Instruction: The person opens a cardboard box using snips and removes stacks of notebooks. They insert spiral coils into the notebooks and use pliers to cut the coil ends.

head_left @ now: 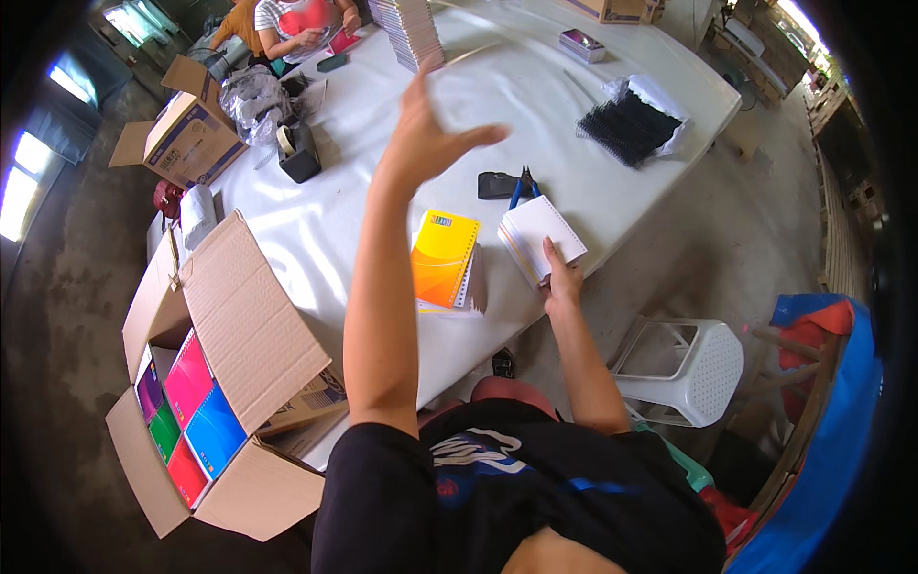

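Note:
My left hand is raised over the table, thumb and fingers spread, holding nothing. Its slightly blurred fingertips are near the foot of a tall stack of notebooks; whether they touch is unclear. My right hand grips a white notebook with punched holes along one edge, thumb on top, by the table's near edge. Blue-handled pliers lie just beyond it, beside a small black object. Left of the held notebook rests a small pile topped by a yellow-orange notebook.
An open carton of colourful notebooks stands at the left. On the white table are a tape dispenser, black spiral wires and a tin-like box. Another person sits across. A white stool stands right.

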A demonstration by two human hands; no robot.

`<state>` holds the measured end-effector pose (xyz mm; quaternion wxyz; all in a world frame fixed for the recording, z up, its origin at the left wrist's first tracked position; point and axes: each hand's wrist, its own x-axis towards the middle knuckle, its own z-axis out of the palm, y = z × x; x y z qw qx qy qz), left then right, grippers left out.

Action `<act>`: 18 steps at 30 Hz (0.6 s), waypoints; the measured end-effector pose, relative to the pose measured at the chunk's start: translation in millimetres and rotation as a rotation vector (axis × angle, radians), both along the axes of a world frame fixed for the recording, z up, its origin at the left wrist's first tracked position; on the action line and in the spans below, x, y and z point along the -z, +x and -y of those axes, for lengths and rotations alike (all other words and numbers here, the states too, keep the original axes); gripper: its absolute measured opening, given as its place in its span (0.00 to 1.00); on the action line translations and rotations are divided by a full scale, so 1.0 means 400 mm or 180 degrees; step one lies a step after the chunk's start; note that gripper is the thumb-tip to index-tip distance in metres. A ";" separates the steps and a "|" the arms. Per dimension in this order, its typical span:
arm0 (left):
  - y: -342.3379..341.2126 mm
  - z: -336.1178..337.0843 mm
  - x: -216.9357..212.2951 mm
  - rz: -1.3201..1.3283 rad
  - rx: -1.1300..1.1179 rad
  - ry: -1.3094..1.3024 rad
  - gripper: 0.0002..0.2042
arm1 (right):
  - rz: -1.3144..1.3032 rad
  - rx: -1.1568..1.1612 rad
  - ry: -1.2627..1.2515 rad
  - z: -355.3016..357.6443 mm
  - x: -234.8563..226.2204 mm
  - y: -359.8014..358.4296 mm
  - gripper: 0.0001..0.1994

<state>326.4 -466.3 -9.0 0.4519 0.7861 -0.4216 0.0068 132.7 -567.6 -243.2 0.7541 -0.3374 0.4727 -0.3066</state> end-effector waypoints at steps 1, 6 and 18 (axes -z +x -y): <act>0.009 -0.051 0.058 -0.0744 -0.0250 0.0040 0.60 | 0.0108 -0.0181 -0.0127 0.002 -0.006 -0.001 0.36; -0.041 -0.251 0.216 -0.3058 -0.0808 0.0379 0.65 | -0.0757 -0.0544 -0.1281 0.029 -0.030 -0.059 0.39; -0.063 -0.335 0.477 -0.5086 0.0480 -0.0209 0.49 | 0.0284 -0.1832 0.0797 -0.204 -0.052 0.070 0.40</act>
